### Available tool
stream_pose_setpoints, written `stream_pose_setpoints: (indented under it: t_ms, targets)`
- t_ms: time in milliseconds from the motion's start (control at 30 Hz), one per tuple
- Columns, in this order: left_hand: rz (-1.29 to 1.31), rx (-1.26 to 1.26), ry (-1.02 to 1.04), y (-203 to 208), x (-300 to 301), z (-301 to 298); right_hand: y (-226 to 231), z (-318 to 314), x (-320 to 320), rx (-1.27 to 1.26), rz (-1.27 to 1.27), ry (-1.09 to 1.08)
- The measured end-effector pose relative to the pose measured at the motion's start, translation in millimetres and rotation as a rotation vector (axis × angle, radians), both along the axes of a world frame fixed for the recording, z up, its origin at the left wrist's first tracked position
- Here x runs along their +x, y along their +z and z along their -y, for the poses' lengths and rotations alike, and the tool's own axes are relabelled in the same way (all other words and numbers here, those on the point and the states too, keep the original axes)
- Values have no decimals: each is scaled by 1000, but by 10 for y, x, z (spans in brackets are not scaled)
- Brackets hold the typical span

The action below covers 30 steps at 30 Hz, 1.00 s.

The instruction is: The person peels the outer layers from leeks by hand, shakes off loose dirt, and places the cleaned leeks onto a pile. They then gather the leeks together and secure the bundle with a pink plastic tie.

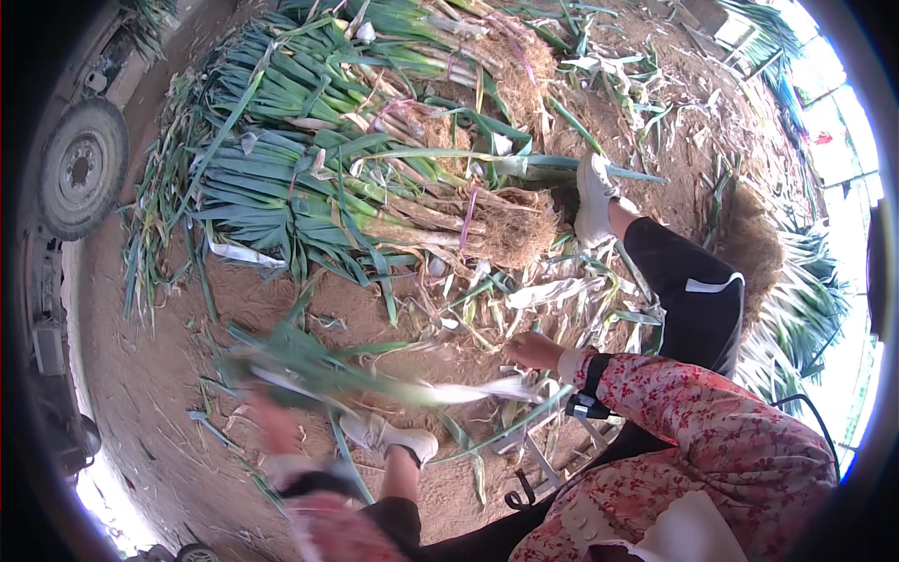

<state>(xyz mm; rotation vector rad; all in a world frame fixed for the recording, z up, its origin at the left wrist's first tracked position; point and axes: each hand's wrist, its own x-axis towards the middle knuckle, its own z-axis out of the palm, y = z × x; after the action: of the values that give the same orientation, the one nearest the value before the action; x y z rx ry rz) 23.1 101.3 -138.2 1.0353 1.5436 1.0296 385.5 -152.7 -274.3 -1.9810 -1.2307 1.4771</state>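
A leek [459, 391], smeared by motion, lies across the space between my hands, its green leaves to the left and its white shank to the right. My left hand [269, 421] is a blur just below the leafy end; its fingers do not show clearly. Beside the white end, my right hand [534, 351] has its fingers curled closed, and whatever is in them is too small to make out. Below that hand, part of a metal frame [538, 454] shows near the ground.
Tied leek bundles [272, 187] with brown roots [524, 229] lie beyond my hands. Loose peeled leaves [562, 292] litter the soil around my white shoes [595, 201]. More leeks [796, 300] lie at right. A vehicle wheel [84, 169] stands at far left.
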Motion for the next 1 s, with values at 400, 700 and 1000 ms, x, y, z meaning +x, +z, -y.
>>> stream_pose_setpoints:
  t_ms: [400, 700, 1000]
  targets:
    - [67, 69, 16, 1822, 220, 149, 214, 283, 259, 0, 147, -45]
    - [47, 10, -232, 1556, 884, 1698, 409, 429, 291, 87, 216, 264]
    - [280, -189, -446, 1377, 2042, 2900, 625, 780, 648, 126, 357, 315]
